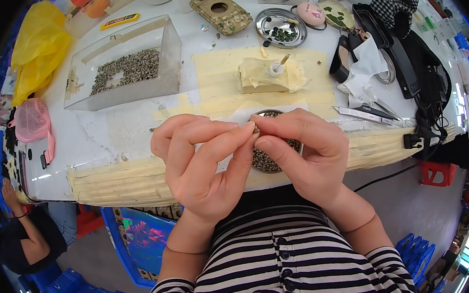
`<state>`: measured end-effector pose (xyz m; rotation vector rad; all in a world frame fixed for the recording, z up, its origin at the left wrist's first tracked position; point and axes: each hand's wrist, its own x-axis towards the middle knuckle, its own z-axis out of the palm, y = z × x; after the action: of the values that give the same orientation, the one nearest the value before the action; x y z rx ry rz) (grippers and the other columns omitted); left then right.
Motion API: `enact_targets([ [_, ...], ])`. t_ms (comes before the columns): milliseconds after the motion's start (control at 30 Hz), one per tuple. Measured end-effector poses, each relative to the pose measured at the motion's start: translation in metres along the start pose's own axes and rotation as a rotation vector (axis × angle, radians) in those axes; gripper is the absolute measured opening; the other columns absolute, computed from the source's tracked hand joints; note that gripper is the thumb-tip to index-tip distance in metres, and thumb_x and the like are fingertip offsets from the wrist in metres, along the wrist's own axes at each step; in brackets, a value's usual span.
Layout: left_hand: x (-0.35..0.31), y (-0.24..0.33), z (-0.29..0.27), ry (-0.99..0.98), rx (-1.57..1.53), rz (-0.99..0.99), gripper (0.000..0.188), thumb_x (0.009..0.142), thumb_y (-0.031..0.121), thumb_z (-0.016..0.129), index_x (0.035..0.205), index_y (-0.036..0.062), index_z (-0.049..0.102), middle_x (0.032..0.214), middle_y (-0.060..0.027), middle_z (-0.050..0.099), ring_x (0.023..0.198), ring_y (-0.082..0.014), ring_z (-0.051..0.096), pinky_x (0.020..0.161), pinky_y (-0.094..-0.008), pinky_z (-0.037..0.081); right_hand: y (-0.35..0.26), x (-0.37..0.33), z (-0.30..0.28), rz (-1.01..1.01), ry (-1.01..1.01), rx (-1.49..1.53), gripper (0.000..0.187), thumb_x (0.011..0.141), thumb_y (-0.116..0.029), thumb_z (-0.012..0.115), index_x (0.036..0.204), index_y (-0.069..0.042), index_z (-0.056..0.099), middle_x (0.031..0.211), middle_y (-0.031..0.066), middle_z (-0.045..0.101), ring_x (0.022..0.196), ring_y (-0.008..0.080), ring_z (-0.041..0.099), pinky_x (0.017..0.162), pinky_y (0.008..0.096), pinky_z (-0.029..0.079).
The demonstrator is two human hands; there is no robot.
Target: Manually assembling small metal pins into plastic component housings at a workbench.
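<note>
My left hand (208,163) and my right hand (307,151) meet fingertip to fingertip near the table's front edge. Between them they pinch a small brownish-grey metallic part (256,129), mostly covered by the fingers, so its exact kind does not show. Right below sits a round metal dish (268,112) holding many small parts (265,160) of a similar colour. Both hands partly hide this dish. Beyond it stands a tape-covered block (262,80) with a small white cup (276,69) on it, and a thin stick (284,59) leans out of the cup.
A clear plastic box (124,92) of similar small parts stands at the back left. Further right are a camouflage-patterned case (221,12), a round tray (281,28) with dark green pieces, tweezers (363,115) and crumpled tissue (361,74). A pink mesh pouch (31,120) lies far left.
</note>
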<state>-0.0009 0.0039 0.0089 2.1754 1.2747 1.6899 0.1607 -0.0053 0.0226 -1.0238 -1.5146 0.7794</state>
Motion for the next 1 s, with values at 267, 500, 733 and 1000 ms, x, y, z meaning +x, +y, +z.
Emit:
enact_targets([
  [267,0.000,0.001,-0.003,-0.018,0.012,0.024,0.033,0.067,0.003,0.084,0.096,0.0157,0.079,0.091,0.0032,0.067,0.091,-0.0215,0.054,0.082,-0.0326,0.042,-0.005,0.000,-0.004,0.196,-0.047,0.219,0.015,0.083,-0.002,0.080,0.098,-0.002,0.077,0.086,0.0048,0.073,0.069,0.0102,0.065,0.062,0.0234,0.050],
  [500,-0.001,-0.001,0.003,0.001,0.001,-0.015,0.031,0.067,0.003,0.085,0.095,0.0144,0.077,0.090,0.0028,0.067,0.092,-0.0213,0.055,0.083,-0.0327,0.041,-0.003,0.001,-0.003,-0.396,0.039,-0.351,0.031,0.072,-0.001,0.083,0.102,-0.004,0.078,0.080,0.0071,0.070,0.065,0.0207,0.065,0.056,0.0277,0.049],
  [733,-0.001,0.000,0.000,-0.002,0.006,0.011,0.031,0.067,0.004,0.085,0.095,0.0155,0.078,0.091,0.0036,0.067,0.091,-0.0209,0.055,0.083,-0.0325,0.041,-0.002,0.002,0.001,-0.116,0.019,-0.124,0.024,0.078,-0.003,0.082,0.102,-0.001,0.077,0.081,0.0081,0.071,0.067,0.0164,0.067,0.060,0.0255,0.052],
  [1000,0.000,0.004,-0.002,-0.046,0.031,0.032,0.030,0.066,0.007,0.084,0.095,0.0158,0.080,0.094,0.0042,0.068,0.091,-0.0221,0.053,0.082,-0.0324,0.042,-0.008,0.002,-0.009,0.321,-0.106,0.313,0.010,0.093,-0.006,0.072,0.095,0.004,0.071,0.084,0.0048,0.071,0.073,0.0085,0.065,0.066,0.0233,0.053],
])
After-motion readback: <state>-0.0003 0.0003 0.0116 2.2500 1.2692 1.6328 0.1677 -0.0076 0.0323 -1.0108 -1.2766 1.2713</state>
